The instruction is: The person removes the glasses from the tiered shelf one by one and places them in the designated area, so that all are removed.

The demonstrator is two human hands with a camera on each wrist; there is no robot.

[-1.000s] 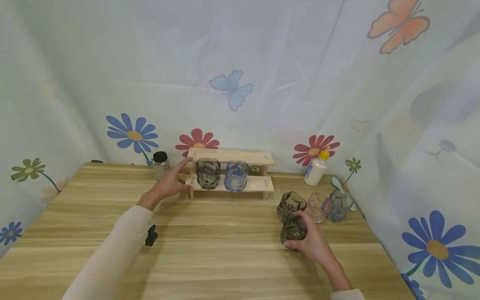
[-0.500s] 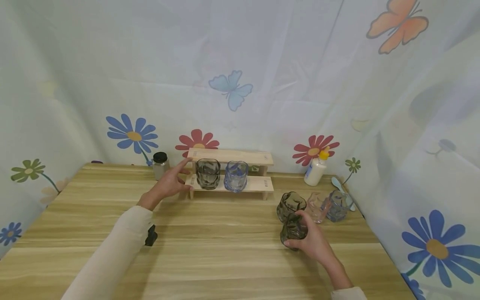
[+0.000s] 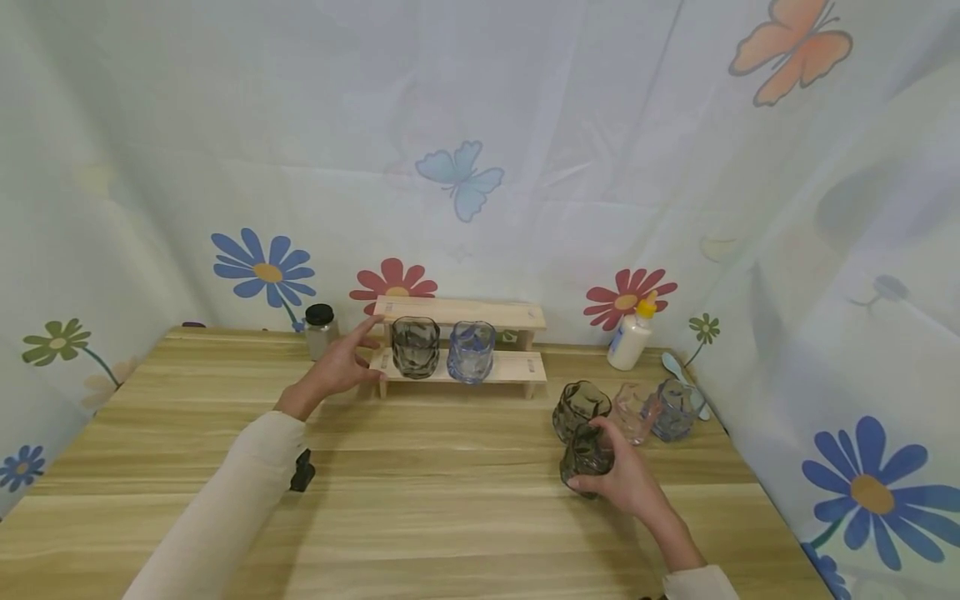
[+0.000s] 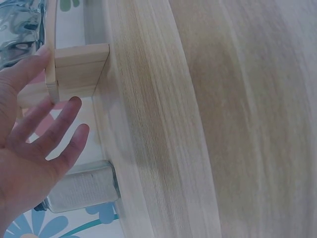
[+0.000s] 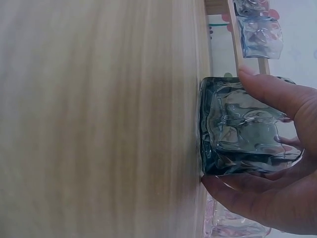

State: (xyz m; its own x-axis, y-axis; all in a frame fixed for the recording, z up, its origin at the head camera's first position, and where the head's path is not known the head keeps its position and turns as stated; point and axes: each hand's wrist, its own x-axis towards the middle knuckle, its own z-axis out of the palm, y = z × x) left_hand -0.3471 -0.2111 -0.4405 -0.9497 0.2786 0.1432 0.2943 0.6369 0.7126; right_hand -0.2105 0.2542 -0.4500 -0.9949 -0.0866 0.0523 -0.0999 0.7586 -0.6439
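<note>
On woodgrain table (image 3: 450, 508), right fingers (image 5: 233, 197) gripping rippled glass (image 5: 242, 134), left fingers (image 4: 59, 122) spread at shelf (image 3: 513, 367)

Left hand (image 4: 25, 166) touching wooden shelf (image 4: 81, 57), jar (image 4: 81, 188) nearby, wood-grain tabletop (image 4: 198, 114)

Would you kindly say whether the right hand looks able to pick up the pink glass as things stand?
Probably not: the right hand grips a dark glass and would likely need to release it first, though the pink glass stands close by.
</note>
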